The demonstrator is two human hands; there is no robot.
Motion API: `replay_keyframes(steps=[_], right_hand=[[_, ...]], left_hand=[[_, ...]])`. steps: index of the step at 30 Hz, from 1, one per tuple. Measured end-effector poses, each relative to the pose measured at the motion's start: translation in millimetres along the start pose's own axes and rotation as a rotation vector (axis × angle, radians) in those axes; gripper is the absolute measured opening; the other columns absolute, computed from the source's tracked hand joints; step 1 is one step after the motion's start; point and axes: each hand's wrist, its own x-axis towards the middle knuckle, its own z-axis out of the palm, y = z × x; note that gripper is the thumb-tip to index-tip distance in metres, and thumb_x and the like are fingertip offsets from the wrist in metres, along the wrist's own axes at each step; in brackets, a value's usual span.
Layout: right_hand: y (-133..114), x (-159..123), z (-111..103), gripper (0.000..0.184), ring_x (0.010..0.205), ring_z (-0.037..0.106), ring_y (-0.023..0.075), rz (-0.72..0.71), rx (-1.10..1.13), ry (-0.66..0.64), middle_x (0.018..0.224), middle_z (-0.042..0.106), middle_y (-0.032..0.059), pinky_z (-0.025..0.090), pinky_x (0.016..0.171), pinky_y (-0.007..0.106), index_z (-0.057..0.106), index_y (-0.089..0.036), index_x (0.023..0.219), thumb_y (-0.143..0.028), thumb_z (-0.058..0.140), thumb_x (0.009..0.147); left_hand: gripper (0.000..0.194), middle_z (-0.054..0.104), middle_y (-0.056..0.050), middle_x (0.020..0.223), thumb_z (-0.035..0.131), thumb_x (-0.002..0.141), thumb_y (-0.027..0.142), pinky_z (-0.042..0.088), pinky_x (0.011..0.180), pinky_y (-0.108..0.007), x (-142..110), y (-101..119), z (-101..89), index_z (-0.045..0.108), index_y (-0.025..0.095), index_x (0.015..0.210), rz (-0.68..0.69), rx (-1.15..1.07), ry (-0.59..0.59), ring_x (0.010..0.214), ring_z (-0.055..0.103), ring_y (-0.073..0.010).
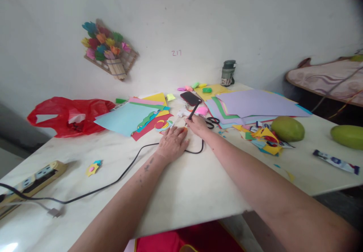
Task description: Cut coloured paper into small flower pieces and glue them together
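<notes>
My left hand [172, 142] lies flat, fingers stretched, on the white table [181, 191], pressing on a small piece of coloured paper whose orange edge [185, 129] shows at my fingertips. My right hand [198, 125] is closed around a thin dark stick-like tool [193, 112], its upper end pointing toward a dark phone [190, 98]. A black cable [124, 174] runs under my left wrist and loops near both hands. Black-handled scissors [212, 122] lie just right of my right hand.
Stacks of coloured paper [127, 118] and a purple-topped paper pile [255, 104] flank the hands. Paper scraps [265, 138], two green mangoes [287, 129], [347, 136], a wrapper [336, 162], a red plastic bag [68, 116], a power strip [36, 176], a green bottle [228, 72], a wall paper-flower basket [109, 50].
</notes>
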Motion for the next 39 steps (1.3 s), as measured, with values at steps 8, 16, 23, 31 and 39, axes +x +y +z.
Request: replay_keyframes(steps=[8,16,23,31,39], right_hand=[[-0.7,-0.6,-0.8,0.029,0.088,0.065,0.0187,0.006,0.007,-0.013,0.092,0.072,0.0076,0.042,0.074,0.024,0.064,-0.018,0.103,-0.036,0.045,0.090],[0.2,0.4,0.4,0.028,0.088,0.065,0.0187,0.005,0.015,-0.013,0.093,0.072,0.0077,0.042,0.074,0.024,0.064,-0.018,0.102,-0.035,0.046,0.089],[1.3,1.1,1.6,0.029,0.089,0.065,0.0190,0.000,0.008,-0.008,0.093,0.072,0.0073,0.042,0.075,0.025,0.064,-0.019,0.102,-0.036,0.045,0.089],[2.4,3.2,3.5,0.029,0.090,0.065,0.0199,0.010,-0.005,-0.010,0.094,0.071,0.0078,0.042,0.075,0.026,0.064,-0.018,0.102,-0.037,0.045,0.089],[2.2,4.0,3.8,0.031,0.089,0.065,0.0199,0.015,-0.014,-0.008,0.093,0.072,0.0081,0.043,0.076,0.026,0.064,-0.017,0.102,-0.037,0.045,0.089]], left_hand=[[0.045,0.054,-0.006,0.131,0.033,0.092,0.041,0.031,0.105,-0.042,-0.1,-0.8,-0.7,0.052,0.021,0.128,0.002,-0.016,-0.010,0.122,0.043,-0.0245],[0.044,0.054,-0.006,0.131,0.036,0.092,0.040,0.032,0.104,-0.042,-0.4,-0.7,-0.7,0.052,0.022,0.128,-0.006,-0.025,-0.004,0.121,0.043,-0.0241],[0.044,0.054,-0.005,0.131,0.037,0.091,0.040,0.031,0.105,-0.043,-0.2,0.5,-1.5,0.052,0.023,0.128,-0.020,-0.027,-0.008,0.121,0.043,-0.0246],[0.044,0.055,-0.004,0.130,0.036,0.091,0.041,0.030,0.105,-0.044,-0.3,1.1,-2.6,0.052,0.023,0.128,-0.027,-0.039,-0.013,0.120,0.044,-0.0244],[0.042,0.055,-0.005,0.130,0.038,0.091,0.040,0.031,0.105,-0.044,-0.6,1.0,-2.8,0.053,0.025,0.127,-0.026,-0.040,-0.005,0.120,0.045,-0.0239]])
